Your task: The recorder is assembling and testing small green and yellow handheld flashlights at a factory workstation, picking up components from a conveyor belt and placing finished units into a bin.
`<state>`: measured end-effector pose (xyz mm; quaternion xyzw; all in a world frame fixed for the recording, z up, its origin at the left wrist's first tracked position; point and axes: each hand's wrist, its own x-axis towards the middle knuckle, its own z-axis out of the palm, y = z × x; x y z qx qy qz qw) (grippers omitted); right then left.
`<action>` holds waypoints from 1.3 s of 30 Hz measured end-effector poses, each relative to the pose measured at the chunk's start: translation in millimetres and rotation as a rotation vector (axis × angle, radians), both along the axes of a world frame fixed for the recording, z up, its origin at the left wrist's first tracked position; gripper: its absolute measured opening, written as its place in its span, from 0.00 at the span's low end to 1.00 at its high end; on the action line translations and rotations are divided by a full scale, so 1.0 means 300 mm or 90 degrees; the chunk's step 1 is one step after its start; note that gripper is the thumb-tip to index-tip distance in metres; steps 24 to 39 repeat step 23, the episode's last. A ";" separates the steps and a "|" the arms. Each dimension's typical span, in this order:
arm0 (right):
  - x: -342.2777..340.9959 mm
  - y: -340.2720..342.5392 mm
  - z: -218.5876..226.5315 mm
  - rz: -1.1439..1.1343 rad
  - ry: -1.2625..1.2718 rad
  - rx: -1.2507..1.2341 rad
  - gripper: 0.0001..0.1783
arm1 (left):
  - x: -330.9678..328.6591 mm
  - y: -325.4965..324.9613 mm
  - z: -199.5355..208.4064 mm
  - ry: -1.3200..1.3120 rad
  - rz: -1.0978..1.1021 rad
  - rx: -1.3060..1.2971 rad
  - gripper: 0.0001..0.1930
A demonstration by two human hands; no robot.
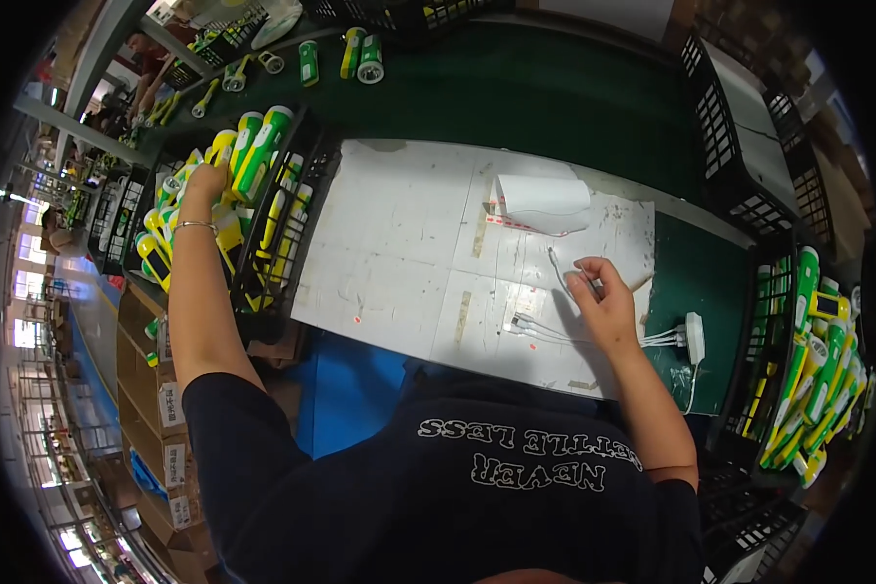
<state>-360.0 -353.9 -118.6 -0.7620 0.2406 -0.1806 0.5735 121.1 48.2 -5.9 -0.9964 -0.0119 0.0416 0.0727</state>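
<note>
My left hand (207,182) reaches into a black crate (289,161) on the left, among several green, white and yellow flashlights (263,146). It touches a yellow-headed flashlight (221,148), but its fingers are mostly hidden, so its grip is unclear. Over the white board (399,234), my right hand (605,307) is closed on a thin white charging cable (557,268), whose plug end points away from me. More white cables (540,329) lie under that wrist and run to a white plug adapter (694,338) at the right.
A curled white sheet (545,200) lies on the far part of the board. Flashlights (818,380) fill another crate at the right. A few more flashlights (360,56) rest on the dark green table (516,88) at the back. Cardboard boxes (165,419) stand lower left.
</note>
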 end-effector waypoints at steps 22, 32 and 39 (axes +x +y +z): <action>-0.013 -0.037 0.118 0.024 0.068 -0.041 0.13 | 0.033 -0.996 -0.309 -0.472 -0.458 -0.503 0.16; -0.025 -0.025 0.120 0.031 0.070 -0.038 0.13 | -0.023 -0.982 -0.251 -0.475 -0.523 -0.558 0.18; -0.025 -0.025 0.120 0.031 0.070 -0.038 0.13 | -0.023 -0.982 -0.251 -0.475 -0.523 -0.558 0.18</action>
